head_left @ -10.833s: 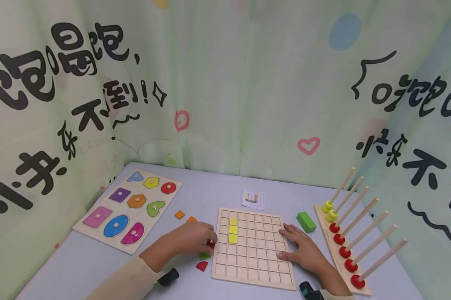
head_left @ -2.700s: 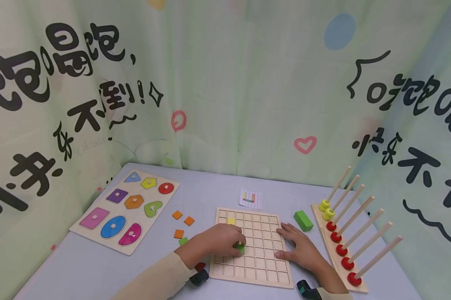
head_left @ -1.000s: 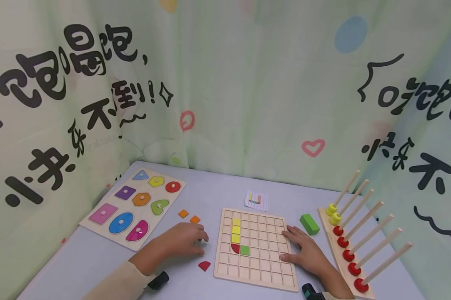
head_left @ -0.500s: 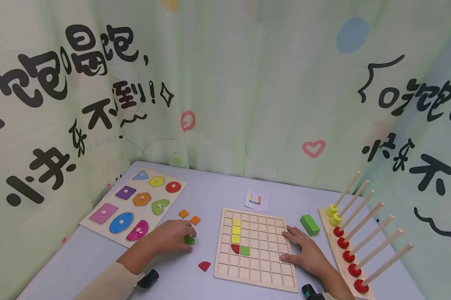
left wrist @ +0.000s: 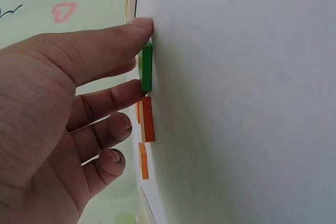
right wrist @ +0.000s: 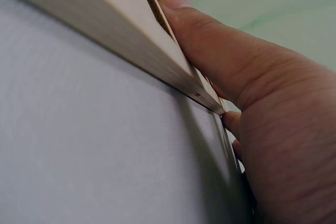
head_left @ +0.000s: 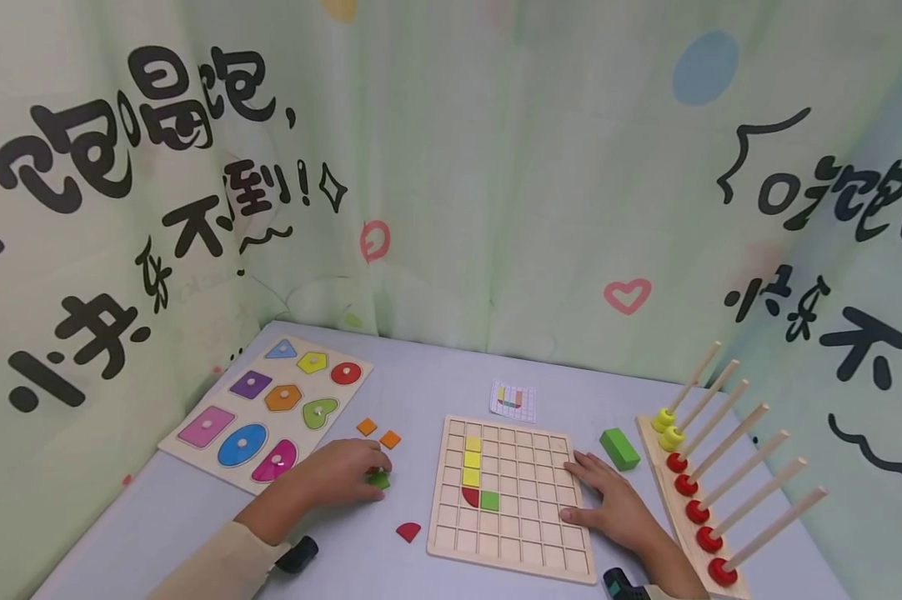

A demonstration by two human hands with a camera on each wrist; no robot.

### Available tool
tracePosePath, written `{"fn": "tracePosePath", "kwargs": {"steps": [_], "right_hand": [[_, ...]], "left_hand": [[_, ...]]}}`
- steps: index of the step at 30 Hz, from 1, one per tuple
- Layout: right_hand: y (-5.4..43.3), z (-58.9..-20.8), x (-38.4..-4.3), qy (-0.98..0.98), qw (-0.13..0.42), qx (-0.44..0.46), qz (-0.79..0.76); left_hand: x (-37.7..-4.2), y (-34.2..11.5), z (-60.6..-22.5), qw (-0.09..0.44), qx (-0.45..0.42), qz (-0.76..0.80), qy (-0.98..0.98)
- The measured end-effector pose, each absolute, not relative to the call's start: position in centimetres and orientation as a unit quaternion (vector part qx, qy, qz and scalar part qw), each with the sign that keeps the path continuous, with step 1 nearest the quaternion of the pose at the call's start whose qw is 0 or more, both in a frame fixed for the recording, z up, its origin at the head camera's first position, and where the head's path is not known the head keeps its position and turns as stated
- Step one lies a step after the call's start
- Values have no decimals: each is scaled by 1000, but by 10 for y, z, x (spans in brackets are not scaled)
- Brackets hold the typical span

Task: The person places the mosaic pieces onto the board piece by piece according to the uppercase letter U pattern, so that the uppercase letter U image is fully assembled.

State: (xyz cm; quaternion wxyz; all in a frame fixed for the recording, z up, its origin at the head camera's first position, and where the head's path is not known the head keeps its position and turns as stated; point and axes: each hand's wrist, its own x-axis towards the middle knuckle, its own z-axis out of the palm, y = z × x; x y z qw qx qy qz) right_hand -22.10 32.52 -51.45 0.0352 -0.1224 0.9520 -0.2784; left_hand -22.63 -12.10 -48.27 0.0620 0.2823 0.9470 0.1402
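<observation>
My left hand [head_left: 342,473] is left of the wooden grid board [head_left: 526,533], its thumb and index finger pinching a green square tile [left wrist: 147,67] at the tabletop. In the left wrist view an orange tile [left wrist: 148,119] stands just beyond the green one, near the other loosely bent fingers. On the board lie three yellow tiles [head_left: 472,460] in a column, a red quarter-round tile [head_left: 470,497] below them and a green tile [head_left: 489,501] beside it. My right hand [head_left: 608,504] rests on the board's right edge, the thumb [right wrist: 210,45] lying on top.
Two orange tiles [head_left: 390,439] and a red quarter-round tile [head_left: 408,532] lie loose left of the board. A pattern card [head_left: 513,402] is behind it. A shape puzzle [head_left: 267,417] stands left; a green block [head_left: 619,449] and a peg rack [head_left: 691,500] stand right.
Red and green tiles have been set on the board below the yellow ones. My left hand has gone back left and taken hold of another green tile. My right hand stays on the board edge.
</observation>
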Motion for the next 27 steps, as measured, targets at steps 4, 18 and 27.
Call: {"fn": "tracePosePath", "kwargs": {"steps": [4,18,27], "right_hand": [[325,-514,-221,951,33,-123,-280],[325,-513,-221,952,36,-125,-279],[325,-514,-220,951,29,-129,-279]], "left_hand": [[-228,-122,-483,71,276,149,947],[-230,-123,-481,84,295,155,939],[-233,-120,-479,67,297,140,942]]}}
